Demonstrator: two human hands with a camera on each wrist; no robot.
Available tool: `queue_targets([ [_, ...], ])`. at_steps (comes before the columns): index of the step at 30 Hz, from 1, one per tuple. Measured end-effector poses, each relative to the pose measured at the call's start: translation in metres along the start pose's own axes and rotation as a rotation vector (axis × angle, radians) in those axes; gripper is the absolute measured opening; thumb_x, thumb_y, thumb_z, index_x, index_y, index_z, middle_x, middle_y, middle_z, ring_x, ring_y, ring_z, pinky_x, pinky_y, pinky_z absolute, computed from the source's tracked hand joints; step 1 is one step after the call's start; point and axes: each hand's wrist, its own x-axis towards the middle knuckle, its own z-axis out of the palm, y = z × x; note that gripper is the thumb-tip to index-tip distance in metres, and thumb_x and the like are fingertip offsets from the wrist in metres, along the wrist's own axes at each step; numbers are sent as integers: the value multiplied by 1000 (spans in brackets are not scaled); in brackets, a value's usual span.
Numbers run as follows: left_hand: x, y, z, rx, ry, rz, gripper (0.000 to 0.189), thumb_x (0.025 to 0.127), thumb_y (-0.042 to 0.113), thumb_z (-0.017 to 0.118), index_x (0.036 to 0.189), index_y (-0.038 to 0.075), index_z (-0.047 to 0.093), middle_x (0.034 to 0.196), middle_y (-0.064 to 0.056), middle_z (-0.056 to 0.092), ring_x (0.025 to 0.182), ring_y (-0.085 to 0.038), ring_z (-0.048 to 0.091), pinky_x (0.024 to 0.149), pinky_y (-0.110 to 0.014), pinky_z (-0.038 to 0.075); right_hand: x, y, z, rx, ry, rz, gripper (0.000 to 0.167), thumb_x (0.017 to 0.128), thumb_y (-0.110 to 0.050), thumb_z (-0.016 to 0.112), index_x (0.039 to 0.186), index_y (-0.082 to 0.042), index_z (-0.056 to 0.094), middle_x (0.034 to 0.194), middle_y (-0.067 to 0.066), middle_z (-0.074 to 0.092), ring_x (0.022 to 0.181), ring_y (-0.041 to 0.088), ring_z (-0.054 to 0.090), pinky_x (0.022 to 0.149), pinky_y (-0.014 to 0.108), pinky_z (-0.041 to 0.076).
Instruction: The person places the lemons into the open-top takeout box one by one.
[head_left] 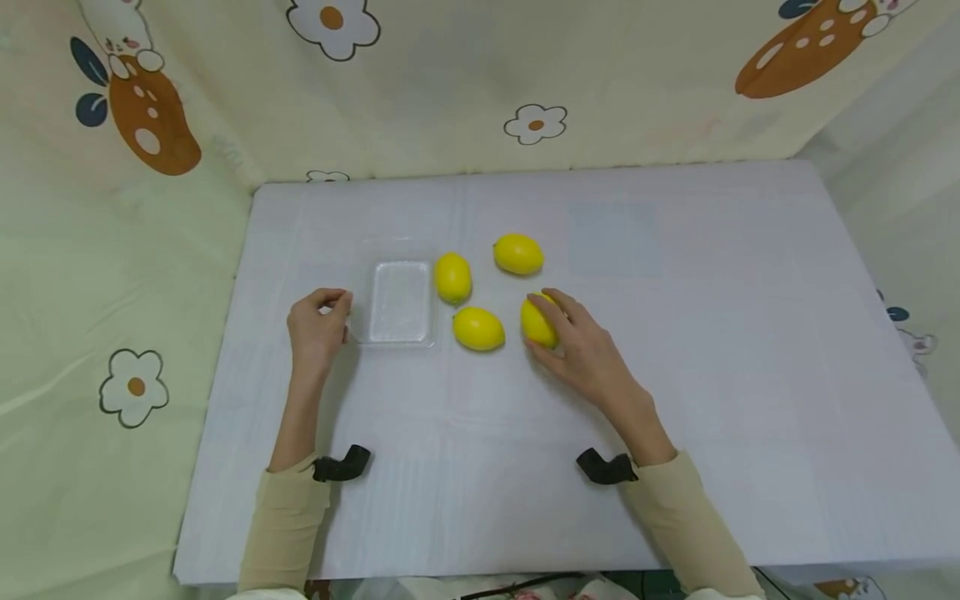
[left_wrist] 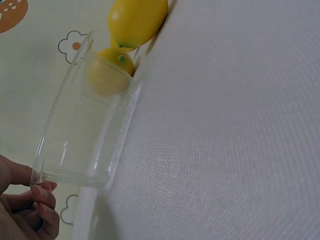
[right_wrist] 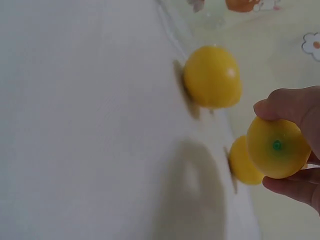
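A clear plastic container [head_left: 401, 302] stands on the left part of the table, and no lemon shows inside it. My left hand [head_left: 318, 327] pinches its left rim between thumb and fingers; the left wrist view shows the grip on the rim [left_wrist: 37, 175]. My right hand [head_left: 581, 346] grips a yellow lemon [head_left: 537, 323], which in the right wrist view hangs above the table with its green-dotted end [right_wrist: 277, 145] showing. Three more lemons lie nearby: one against the container's right side [head_left: 453, 277], one at the back [head_left: 518, 253], one in front [head_left: 478, 328].
The white-covered table [head_left: 712, 350] reaches well to the right of the lemons. Patterned cloth [head_left: 450, 92] hangs behind it and along the left side. A black wrist mount [head_left: 342, 463] sticks out inward from the left sleeve, another mount [head_left: 606, 467] from the right.
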Motion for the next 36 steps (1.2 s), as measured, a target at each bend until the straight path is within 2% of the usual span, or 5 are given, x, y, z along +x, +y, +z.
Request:
queue_targets([
  [3, 1, -1, 1, 6, 9, -4, 28, 100, 18, 64, 116, -4, 72, 89, -4, 62, 41, 1, 50, 46, -15, 44, 4, -9, -4, 19, 22, -44, 69, 87, -15, 83, 147, -10, 50, 146, 22, 52, 120, 38, 62, 92, 48, 60],
  [10, 2, -1, 1, 26, 14, 29, 27, 100, 17, 63, 114, -5, 72, 89, -6, 62, 40, 0, 49, 45, -14, 43, 20, -29, -8, 69, 34, -135, 68, 87, -14, 83, 146, -6, 50, 145, 24, 52, 118, 38, 63, 89, 46, 61],
  [23, 1, -1, 2, 38, 14, 32, 27, 100, 16, 63, 114, -5, 72, 89, -7, 62, 40, 1, 49, 45, -14, 42, 49, -57, 8, 91, -7, -214, 63, 91, -20, 80, 145, -5, 51, 142, 22, 54, 116, 34, 63, 91, 41, 61],
  [28, 0, -1, 1, 33, 12, 30, 27, 100, 16, 63, 114, -5, 72, 89, -7, 62, 41, 0, 49, 45, -14, 43, 60, -68, 13, 97, -25, -252, 61, 92, -19, 79, 144, -5, 51, 142, 22, 54, 120, 35, 62, 92, 41, 61],
  [36, 1, -1, 1, 27, 11, 34, 27, 100, 16, 63, 114, -6, 72, 90, -8, 62, 40, 0, 49, 44, -14, 43, 77, -82, 25, 131, -54, -304, 59, 93, -19, 76, 145, -5, 51, 142, 21, 54, 116, 32, 64, 90, 37, 61],
])
